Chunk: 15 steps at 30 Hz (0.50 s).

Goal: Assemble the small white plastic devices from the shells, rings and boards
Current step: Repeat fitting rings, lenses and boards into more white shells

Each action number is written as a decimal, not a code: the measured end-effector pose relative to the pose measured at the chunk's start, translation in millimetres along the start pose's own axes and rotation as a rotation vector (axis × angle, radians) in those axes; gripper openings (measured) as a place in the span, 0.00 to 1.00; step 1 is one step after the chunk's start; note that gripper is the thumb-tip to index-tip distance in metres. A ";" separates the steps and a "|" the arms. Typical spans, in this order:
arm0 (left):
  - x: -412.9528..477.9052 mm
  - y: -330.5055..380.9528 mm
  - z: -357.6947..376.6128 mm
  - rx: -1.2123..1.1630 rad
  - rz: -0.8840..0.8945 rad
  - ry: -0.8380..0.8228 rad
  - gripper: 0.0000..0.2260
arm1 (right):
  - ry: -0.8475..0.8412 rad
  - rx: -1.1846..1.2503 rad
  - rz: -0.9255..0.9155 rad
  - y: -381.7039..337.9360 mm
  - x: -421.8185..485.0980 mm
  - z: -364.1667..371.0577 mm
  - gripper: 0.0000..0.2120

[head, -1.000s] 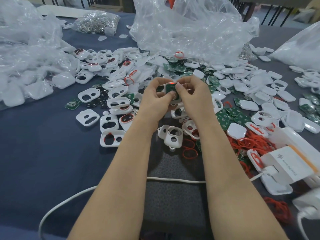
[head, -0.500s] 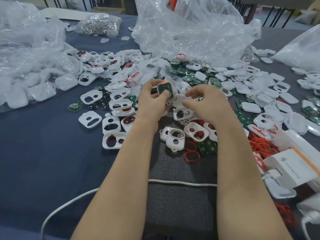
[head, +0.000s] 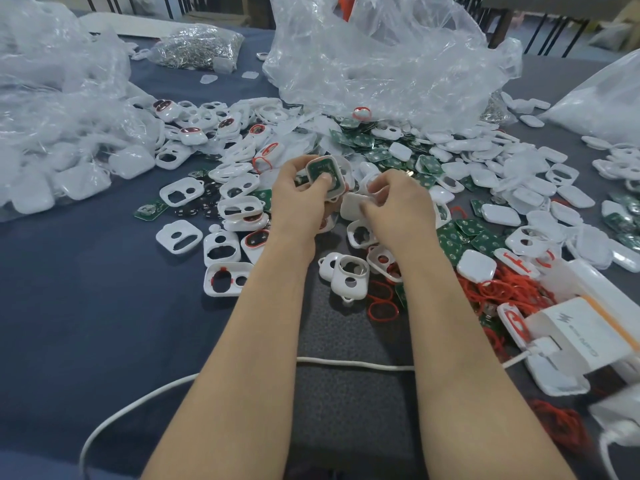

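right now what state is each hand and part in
left hand, grips the open shell, thumb on its green board
open shell, green board seated inside, no cover on
right hand, pinches a solid white cover
solid white cover, not yet on the shell
red rings, loose in a pile

The left forearm (head: 242, 341) and right forearm (head: 460, 341) are both bare from the bottom edge up to the wrist. The left hand (head: 298, 199) and right hand (head: 398, 202) are bare too, with slim fingers; the left thumb's nail is cut short.
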<state>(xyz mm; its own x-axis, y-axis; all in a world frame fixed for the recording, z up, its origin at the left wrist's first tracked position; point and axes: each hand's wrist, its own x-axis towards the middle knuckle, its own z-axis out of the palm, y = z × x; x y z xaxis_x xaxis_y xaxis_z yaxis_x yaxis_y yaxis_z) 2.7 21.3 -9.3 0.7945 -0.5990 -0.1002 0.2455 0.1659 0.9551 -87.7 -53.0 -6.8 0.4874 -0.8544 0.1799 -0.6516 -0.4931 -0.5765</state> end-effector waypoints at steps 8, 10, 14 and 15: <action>-1.4 0.4 -0.2 -0.012 0.004 -0.028 0.11 | 0.080 0.235 0.007 0.4 1.6 -7.3 0.06; -2.0 1.0 -0.7 -0.045 -0.046 -0.047 0.10 | 0.086 0.274 -0.005 1.0 2.1 -8.3 0.06; -2.2 2.7 -0.4 -0.184 -0.098 -0.086 0.08 | 0.119 0.383 -0.011 1.4 2.4 -8.9 0.05; -1.8 2.7 -0.1 -0.199 -0.105 -0.086 0.07 | 0.132 0.410 -0.003 1.7 2.3 -9.6 0.05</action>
<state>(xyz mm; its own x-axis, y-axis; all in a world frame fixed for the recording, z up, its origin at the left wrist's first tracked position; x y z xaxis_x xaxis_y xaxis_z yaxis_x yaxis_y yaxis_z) 2.0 22.9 -6.6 0.7109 -0.6840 -0.1635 0.4353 0.2453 0.8662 -93.3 -57.4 0.3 0.3932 -0.8797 0.2673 -0.3522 -0.4127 -0.8400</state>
